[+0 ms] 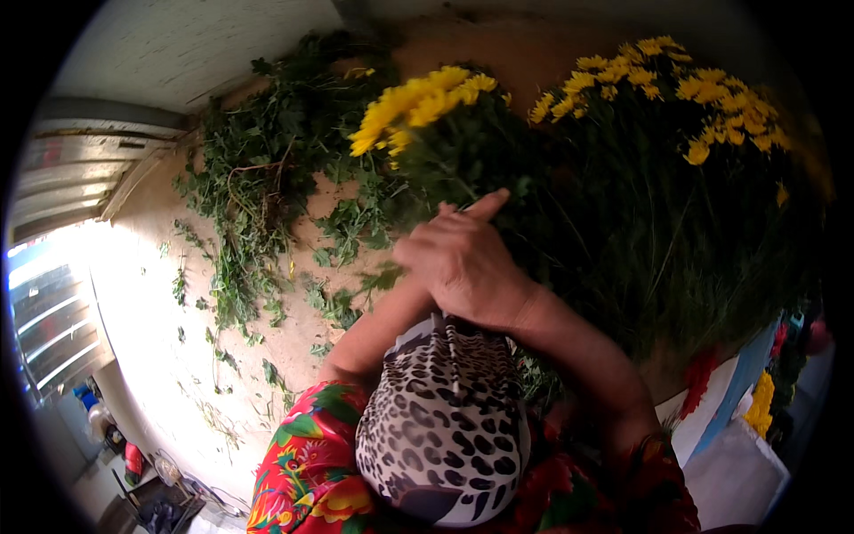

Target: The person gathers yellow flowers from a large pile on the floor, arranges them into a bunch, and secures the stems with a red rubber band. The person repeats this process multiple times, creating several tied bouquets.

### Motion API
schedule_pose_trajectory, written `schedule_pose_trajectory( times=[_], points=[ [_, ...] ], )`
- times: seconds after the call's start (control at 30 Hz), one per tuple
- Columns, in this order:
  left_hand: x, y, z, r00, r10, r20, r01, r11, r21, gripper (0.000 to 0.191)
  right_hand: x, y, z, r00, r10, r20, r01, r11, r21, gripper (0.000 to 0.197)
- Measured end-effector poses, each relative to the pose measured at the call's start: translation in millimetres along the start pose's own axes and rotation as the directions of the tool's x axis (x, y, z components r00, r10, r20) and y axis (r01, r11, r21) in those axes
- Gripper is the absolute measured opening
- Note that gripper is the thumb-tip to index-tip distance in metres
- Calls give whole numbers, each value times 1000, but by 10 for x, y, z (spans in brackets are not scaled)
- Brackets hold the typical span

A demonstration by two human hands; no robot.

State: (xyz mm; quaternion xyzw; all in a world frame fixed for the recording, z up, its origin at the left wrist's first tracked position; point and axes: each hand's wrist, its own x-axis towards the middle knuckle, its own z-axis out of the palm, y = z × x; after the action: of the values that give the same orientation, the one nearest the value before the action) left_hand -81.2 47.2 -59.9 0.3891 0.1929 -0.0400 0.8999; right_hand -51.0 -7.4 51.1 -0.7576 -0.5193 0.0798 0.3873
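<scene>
A bunch of yellow chrysanthemums with leafy green stems is slanted before me, partly blurred. Its stems run down into my crossed hands. My right hand lies on top, its fingers curled around the stems. Beneath it passes my left hand; little more than a finger shows, so its grip is hidden. To the right lies a large pile of long-stemmed yellow chrysanthemums, the blooms at the far end and the dark stems toward me.
Stripped green leaves are heaped on the tan floor at left. Leopard-print headwear blocks the lower middle. A pale wall bounds the far side. At lower right are a white container, red flowers and other yellow flowers.
</scene>
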Motion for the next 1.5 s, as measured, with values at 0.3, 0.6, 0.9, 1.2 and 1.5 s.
schedule_pose_trajectory(
  times=[0.3, 0.6, 0.9, 1.2, 1.5],
  points=[
    [-164, 158, -56, 940, 48, -338, -9, 993, 114, 30, -276, -139, -368, 751, 651, -109, -80, 254, 964, 6],
    [-374, 287, -87, 923, -202, -327, 167, 977, -133, 34, -1169, 1859, -455, 429, 843, -324, -730, 535, 426, 28],
    [-220, 282, -145, 926, -164, -339, 133, 985, -112, 34, -910, 1825, -34, 520, 854, -16, -854, 520, -3, 53],
    [-51, 230, -93, 932, -183, -312, 159, 982, -104, 32, -1071, 909, -357, 656, 683, -322, -604, 731, 319, 34],
    [-141, 258, 59, 966, -91, -242, 58, 988, -140, 32, -978, 580, -291, 860, 456, -227, -432, 889, 150, 54]
  ],
)
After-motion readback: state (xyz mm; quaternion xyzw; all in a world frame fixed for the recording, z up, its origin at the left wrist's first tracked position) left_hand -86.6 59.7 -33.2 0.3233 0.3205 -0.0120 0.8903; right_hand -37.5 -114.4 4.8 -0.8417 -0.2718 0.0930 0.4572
